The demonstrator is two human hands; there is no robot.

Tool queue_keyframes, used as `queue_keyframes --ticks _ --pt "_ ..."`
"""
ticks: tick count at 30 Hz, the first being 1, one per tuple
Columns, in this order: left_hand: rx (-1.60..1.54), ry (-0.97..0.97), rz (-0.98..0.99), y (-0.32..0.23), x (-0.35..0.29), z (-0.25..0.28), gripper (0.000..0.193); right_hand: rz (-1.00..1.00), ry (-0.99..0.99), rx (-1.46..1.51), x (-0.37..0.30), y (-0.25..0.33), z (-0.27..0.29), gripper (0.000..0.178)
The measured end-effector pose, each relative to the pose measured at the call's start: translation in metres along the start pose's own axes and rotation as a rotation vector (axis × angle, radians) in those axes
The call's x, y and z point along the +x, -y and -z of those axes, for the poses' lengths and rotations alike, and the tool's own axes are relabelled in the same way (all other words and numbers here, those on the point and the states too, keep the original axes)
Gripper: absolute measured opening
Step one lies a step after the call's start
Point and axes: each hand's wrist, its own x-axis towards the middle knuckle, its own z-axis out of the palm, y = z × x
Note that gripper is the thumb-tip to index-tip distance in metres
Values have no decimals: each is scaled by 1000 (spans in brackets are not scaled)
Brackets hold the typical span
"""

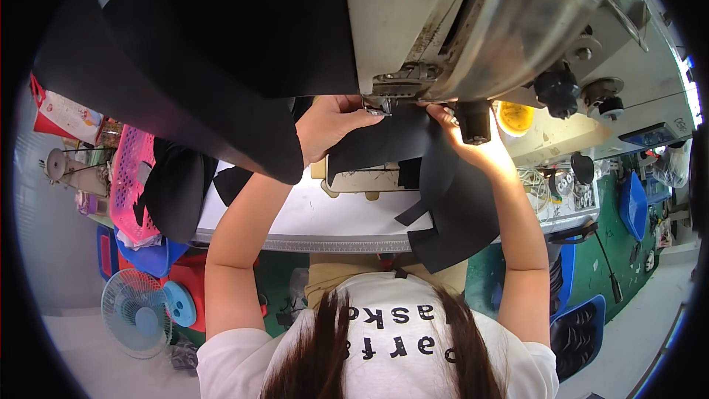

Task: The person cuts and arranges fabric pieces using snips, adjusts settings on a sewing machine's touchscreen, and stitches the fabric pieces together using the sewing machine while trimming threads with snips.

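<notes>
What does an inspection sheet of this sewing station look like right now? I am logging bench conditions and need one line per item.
Surface: white table with a ruler strip along its near edge; a tan panel is set into it under the fabric.
Job's things: black fabric runs from under the sewing machine and hangs over the table edge.
Clutter: a second black fabric heap at the table's left end; a yellow dish beside the machine.
Grippers: left hand and right hand both press the fabric by the presser foot.
Cables: nothing seen.
Surroundings: pink basket, small blue fan on the floor, blue bins, green floor.
</notes>
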Motion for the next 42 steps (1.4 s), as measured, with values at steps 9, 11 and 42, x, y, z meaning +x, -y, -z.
queue_keyframes --ticks 9,11,42 --pt "-19 52 -107 8 5 1 17 152 -75 -62 2 -17 -7 12" --pt "6 63 -105 7 5 0 17 161 -72 -53 3 -14 -4 12" --pt "1052 -487 -1460 73 2 -2 45 719 -409 -325 -23 25 -36 42"
